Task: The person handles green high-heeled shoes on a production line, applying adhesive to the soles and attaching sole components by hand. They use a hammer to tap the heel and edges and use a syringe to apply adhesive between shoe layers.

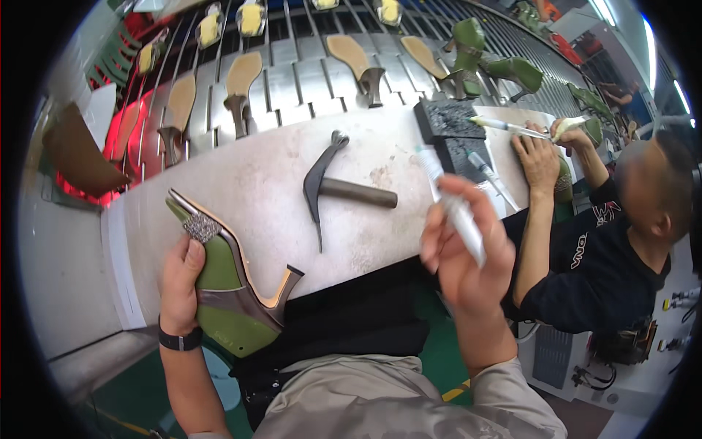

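My left hand [183, 282] grips a high-heeled shoe [245, 285] on a green last near the left end of the table. The shoe lies on its side, its heel pointing right, and a glittery band crosses it near the toe. My right hand [472, 252], raised over the table's front edge, is closed around a slim white syringe [462, 219]. Its pale green tip points up and left; motion blurs both slightly. Between my hands, a hammer [358, 192] with a dark curved head rests on the table [256, 164].
Beyond the table a slatted conveyor [307, 80] carries soles with heels [241, 84] and green shoes [468, 55]. Black blocks [450, 121] and another syringe [493, 179] lie right. A co-worker [607, 256] there handles a shoe, with a syringe between their hands.
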{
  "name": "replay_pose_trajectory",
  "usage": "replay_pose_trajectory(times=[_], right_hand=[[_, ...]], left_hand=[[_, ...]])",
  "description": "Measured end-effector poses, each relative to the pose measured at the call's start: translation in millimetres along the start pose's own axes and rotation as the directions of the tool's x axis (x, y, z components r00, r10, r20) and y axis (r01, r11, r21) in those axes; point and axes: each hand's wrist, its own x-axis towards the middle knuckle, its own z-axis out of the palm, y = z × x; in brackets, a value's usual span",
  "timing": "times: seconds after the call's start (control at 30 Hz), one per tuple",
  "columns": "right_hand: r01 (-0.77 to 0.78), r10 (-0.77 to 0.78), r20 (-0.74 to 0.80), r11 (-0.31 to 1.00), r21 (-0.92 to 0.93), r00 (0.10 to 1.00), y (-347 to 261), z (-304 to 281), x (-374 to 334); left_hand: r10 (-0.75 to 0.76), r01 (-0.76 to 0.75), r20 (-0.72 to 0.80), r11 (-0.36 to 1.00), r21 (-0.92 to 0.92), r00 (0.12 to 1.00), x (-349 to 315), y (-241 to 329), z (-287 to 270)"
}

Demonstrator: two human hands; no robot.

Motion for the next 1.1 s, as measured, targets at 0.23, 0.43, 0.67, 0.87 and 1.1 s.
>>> replay_pose_trajectory(times=[0.23, 0.43, 0.67, 0.87, 1.1], right_hand=[[-0.061, 0.075, -0.345, 0.997, 0.052, 0.935, 2.8, -67.0, 99.1], [0.158, -0.198, -0.041, 0.872, -0.463, 0.979, 38.0, 5.3, -18.2], [0.802, -0.345, 0.728, 0.337, -0.493, 0.593, 63.0, 113.0, -26.3], [0.792, -0.366, 0.732, 0.473, -0.385, 0.575, 90.2, 190.6, -30.2], [0.918, -0.313, 0.863, 0.151, -0.366, 0.396, 75.3, 200.7, 94.9]], left_hand=[[0.011, -0.01, 0.008, 0.992, -0.128, 1.0, 5.5, 0.8, 12.4], [-0.109, 0.044, -0.108, 0.876, -0.481, 0.988, -23.0, 5.9, 8.6], [-0.136, 0.091, -0.04, 0.828, -0.553, 0.99, -52.9, 16.4, 12.6], [0.319, -0.391, -0.47, 0.918, -0.062, 0.823, -94.0, 28.3, 42.2], [0.243, -0.388, -0.664, 0.918, -0.077, 0.707, -110.4, 53.9, -64.5]])
